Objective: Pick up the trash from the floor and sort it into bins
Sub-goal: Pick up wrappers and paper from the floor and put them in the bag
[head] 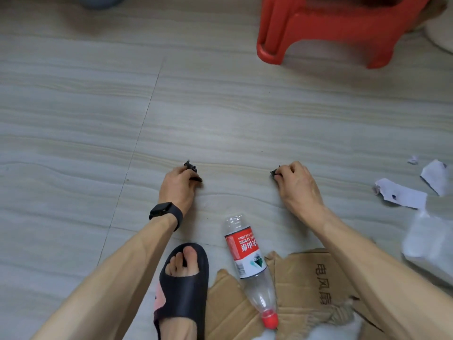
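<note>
My left hand [177, 186], with a black watch on its wrist, is down at the floor, pinching a small dark crumpled scrap [192, 171]. About a forearm's length to the right, my right hand [295, 182] pinches another small dark scrap [273, 172] at the floor. An empty clear plastic bottle [247, 263] with a red label and red cap lies between my arms, partly on torn brown cardboard [301, 285]. Torn white paper pieces [402, 192] lie at the right. No bin is clearly in view.
A red plastic stool [326, 28] stands at the top right. My foot in a black slipper [182, 288] is beside the bottle. A clear plastic bag [431, 246] lies at the right edge. A grey round object [100, 0] shows at the top left.
</note>
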`<state>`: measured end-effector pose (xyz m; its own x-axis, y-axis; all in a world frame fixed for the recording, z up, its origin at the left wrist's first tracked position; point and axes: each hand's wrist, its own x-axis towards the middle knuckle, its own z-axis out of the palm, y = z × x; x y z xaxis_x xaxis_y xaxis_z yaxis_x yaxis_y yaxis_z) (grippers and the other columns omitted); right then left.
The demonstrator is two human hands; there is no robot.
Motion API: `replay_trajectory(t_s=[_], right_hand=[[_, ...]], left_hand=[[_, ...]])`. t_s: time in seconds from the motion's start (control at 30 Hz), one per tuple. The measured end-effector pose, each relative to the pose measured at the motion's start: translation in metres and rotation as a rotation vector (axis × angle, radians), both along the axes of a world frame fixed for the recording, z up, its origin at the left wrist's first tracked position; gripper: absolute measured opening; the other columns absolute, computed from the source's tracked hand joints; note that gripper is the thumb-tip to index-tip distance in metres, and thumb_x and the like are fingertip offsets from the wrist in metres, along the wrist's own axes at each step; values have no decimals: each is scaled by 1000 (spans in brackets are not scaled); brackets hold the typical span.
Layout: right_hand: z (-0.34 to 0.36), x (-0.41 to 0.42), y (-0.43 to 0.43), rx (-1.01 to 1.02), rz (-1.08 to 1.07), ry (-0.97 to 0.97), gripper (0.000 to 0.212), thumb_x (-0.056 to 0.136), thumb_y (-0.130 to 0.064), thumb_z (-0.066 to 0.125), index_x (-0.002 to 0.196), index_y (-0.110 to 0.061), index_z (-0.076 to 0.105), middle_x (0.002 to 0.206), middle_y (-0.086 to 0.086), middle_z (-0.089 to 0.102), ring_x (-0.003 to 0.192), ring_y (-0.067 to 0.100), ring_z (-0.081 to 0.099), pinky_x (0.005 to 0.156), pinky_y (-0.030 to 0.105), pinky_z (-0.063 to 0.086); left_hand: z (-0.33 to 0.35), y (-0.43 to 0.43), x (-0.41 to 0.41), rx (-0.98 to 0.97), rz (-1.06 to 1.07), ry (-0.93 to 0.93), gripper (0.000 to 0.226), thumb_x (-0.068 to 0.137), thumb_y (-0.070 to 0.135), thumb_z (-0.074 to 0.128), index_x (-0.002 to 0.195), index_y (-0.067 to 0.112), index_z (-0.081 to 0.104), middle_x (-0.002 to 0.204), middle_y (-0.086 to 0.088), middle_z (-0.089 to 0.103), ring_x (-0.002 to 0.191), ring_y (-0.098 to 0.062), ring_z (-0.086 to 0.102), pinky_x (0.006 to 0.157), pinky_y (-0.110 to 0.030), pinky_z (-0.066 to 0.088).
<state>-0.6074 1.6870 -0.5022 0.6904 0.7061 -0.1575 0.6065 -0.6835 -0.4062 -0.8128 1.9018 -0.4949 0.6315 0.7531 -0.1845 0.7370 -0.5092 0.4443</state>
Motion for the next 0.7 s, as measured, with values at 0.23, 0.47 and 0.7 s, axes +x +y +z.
replay_trajectory(t_s=[0.23, 0.47, 0.7], right_hand=[[44, -50, -47, 117, -133, 99, 15, 98, -19, 54, 110, -9, 56, 104, 15, 69, 98, 38, 61, 74, 35, 38], [192, -127, -52, 158, 59, -6, 19, 97, -25, 61, 108, -19, 75, 103, 7, 72, 103, 30, 64, 88, 40, 51], [342, -242, -2, 260, 291, -147, 16, 97, -26, 58, 97, -14, 68, 99, 8, 67, 94, 29, 62, 85, 40, 50]], left_hand=[[48, -13, -34, 3, -44, 12, 14, 94, 17, 63, 101, 22, 74, 96, 0, 75, 94, -21, 68, 84, -35, 56], [192, -23, -106, 171, -188, -5, 10, 86, 22, 68, 87, 25, 78, 87, -1, 76, 88, -27, 69, 71, -38, 56], [312, -8, -245, 198, 6, -130, 8, 80, 22, 72, 76, 29, 74, 87, 1, 75, 88, -24, 69, 76, -33, 55]])
